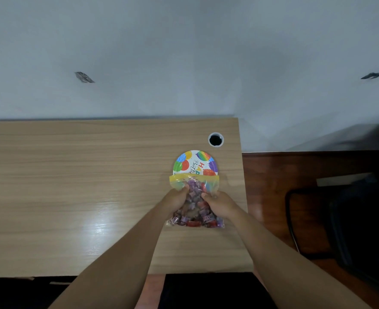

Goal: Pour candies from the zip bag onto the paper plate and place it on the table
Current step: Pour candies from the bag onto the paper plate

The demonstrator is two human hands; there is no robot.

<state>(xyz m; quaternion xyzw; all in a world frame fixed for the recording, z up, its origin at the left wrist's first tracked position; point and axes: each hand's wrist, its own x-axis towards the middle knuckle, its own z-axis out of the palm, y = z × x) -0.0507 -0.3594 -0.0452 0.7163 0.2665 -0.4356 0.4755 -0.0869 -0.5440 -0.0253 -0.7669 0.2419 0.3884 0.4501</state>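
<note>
Head view: left hand (177,198) and right hand (220,203) grip the zip bag (195,197) between them, overlapping the paper plate (195,162).

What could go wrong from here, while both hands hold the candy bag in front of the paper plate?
1. The paper plate lies close to the desk's right edge, so candies that bounce or roll off it may drop to the floor.
2. The zip bag looks full; if the left hand and right hand tip it quickly, the candies may rush out and overshoot the plate.
3. The light plate may slide when candies land on it.
</note>
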